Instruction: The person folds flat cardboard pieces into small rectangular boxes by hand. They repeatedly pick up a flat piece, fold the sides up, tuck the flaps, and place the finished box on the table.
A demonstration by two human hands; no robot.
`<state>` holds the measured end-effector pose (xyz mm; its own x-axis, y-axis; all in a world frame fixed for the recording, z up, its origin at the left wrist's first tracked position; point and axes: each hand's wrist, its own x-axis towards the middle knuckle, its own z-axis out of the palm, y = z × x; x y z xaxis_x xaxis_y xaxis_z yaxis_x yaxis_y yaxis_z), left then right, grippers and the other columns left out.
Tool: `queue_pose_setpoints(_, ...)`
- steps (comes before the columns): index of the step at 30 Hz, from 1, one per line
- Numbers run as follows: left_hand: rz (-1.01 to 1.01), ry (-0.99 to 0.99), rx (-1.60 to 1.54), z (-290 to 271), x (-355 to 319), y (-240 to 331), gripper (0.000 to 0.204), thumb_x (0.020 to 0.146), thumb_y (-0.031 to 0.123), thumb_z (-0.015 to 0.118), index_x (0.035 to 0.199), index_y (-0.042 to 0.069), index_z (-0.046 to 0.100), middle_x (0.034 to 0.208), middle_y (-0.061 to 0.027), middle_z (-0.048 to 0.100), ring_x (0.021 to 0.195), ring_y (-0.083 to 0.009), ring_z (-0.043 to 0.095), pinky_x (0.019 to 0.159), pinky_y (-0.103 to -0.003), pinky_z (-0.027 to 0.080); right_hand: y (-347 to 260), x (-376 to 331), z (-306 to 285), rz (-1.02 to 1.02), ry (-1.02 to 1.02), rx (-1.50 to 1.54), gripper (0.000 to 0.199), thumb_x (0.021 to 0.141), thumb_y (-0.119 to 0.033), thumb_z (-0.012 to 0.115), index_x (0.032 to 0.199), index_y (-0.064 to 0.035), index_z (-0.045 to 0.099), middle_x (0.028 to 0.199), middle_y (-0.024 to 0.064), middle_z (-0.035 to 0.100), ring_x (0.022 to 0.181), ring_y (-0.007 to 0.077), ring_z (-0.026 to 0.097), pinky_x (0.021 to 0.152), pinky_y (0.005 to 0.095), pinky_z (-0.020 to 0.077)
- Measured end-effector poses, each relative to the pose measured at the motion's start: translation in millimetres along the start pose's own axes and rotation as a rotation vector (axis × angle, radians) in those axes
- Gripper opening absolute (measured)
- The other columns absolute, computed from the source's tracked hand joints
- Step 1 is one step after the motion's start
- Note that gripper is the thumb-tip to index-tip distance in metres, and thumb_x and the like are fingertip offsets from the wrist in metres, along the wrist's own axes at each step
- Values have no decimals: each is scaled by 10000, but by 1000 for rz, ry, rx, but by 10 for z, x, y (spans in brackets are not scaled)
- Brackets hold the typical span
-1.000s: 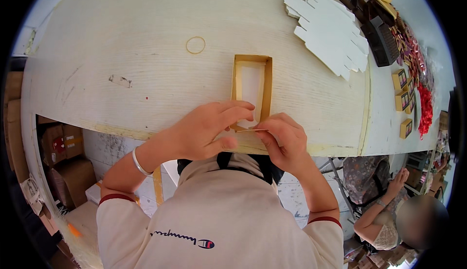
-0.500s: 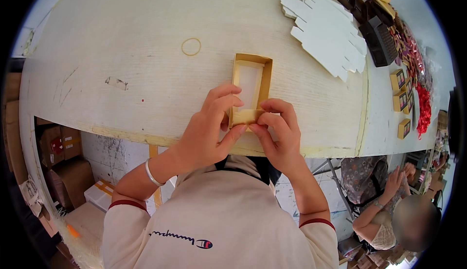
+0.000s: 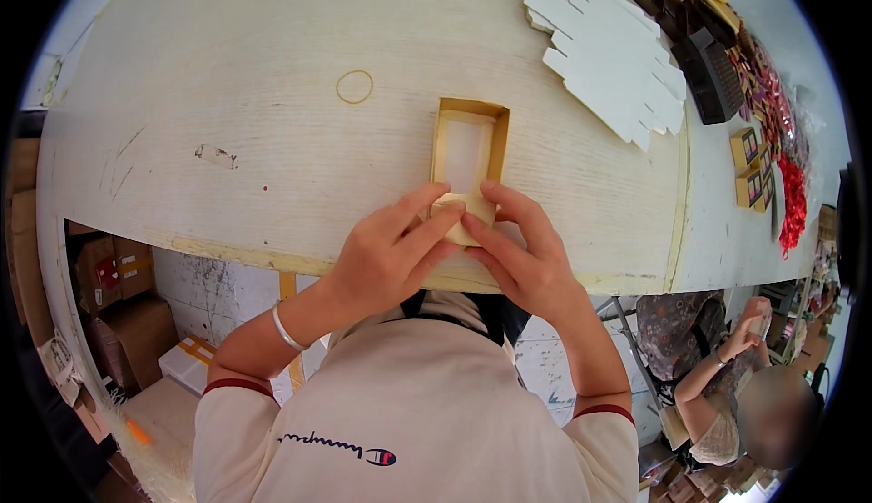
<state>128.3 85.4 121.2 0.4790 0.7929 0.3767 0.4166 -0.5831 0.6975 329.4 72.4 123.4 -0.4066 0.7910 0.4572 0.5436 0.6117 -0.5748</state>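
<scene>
A narrow gold cardboard box (image 3: 499,144) with a pale inside lies open side up near the table's front edge. Both hands are at its near end, where a gold flap (image 3: 472,229) shows between them. My left hand (image 3: 386,244) grips the near left corner, with fingertips on the flap. From the other side my right hand (image 3: 522,249) closes on the flap and the near right corner. The fingertips of both hands nearly meet over the flap. My thumbs are partly hidden below it.
A rubber band (image 3: 355,87) lies left of the box on the pale table (image 3: 272,130). Flat white die-cut card sheets (image 3: 609,62) are stacked at the far right. Beyond them are dark trays (image 3: 707,76), small gold boxes (image 3: 748,187) and red ribbon (image 3: 792,208). Another person (image 3: 713,394) sits at lower right.
My fingers have moved in over the near flap, which now leans differently, its face turned up. At right, the other person's hand has lifted a small box from the table.
</scene>
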Motion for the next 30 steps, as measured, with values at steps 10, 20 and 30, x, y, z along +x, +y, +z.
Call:
queue_pose_setpoints(10, 174, -44, 398, 29, 209, -46, 255, 657, 10, 744, 906, 12, 686, 895, -49, 559, 711, -194, 524, 525, -294, 449, -57, 183, -31, -129, -108, -463, 235, 695, -46, 649, 925, 3, 641, 914, 83, 559, 971, 254, 549, 777, 343, 425)
queue_pose_setpoints(20, 53, -177, 261, 48, 324, -61, 122, 708, 29, 703, 772, 26, 599, 749, -59, 526, 684, -235, 511, 534, -327, 441, 74, 319, -119, 130, -404, -211, 182, 623, 50, 615, 715, -68, 512, 673, 59, 465, 688, 223, 510, 606, 321, 294)
queue_pose_setpoints(30, -78, -392, 267, -147, 489, 347, 101, 752, 23, 670, 821, 15, 596, 803, -89, 540, 668, -271, 530, 561, -354, 460, -209, 243, -330, 192, -256, -104, 124, 688, 56, 607, 779, -5, 550, 792, 105, 472, 695, 262, 525, 595, 357, 460)
